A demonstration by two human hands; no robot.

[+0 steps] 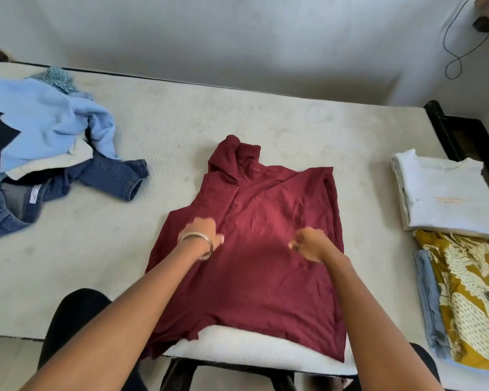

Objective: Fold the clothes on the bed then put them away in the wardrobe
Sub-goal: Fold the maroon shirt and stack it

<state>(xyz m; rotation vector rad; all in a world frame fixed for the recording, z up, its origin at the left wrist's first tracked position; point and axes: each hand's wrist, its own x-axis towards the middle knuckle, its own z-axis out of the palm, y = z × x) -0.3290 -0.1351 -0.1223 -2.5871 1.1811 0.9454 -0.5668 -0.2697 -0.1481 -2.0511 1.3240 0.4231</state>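
Lying flat near the bed's (237, 114) front edge, the maroon shirt (266, 277) had its hem hanging slightly over that edge and its collar pointing toward the far side. Both hands rested on its middle: the left hand (206, 232), with a bangle (198, 244) at the wrist, lay on the shirt's left half with fingers curled into the cloth, seemingly pinching a fold, though blur made that uncertain. The right hand (308, 244) sat just beside it, fingers loosely curled; whether it gripped fabric could not be told. The shirt looked light, soft and limp, likely to wrinkle and slide, so it would probably be best taken at the side seams or shoulders. An unfolded pile (40, 131) lay at the bed's left edge, and folded stacks (446, 193) at the right edge.
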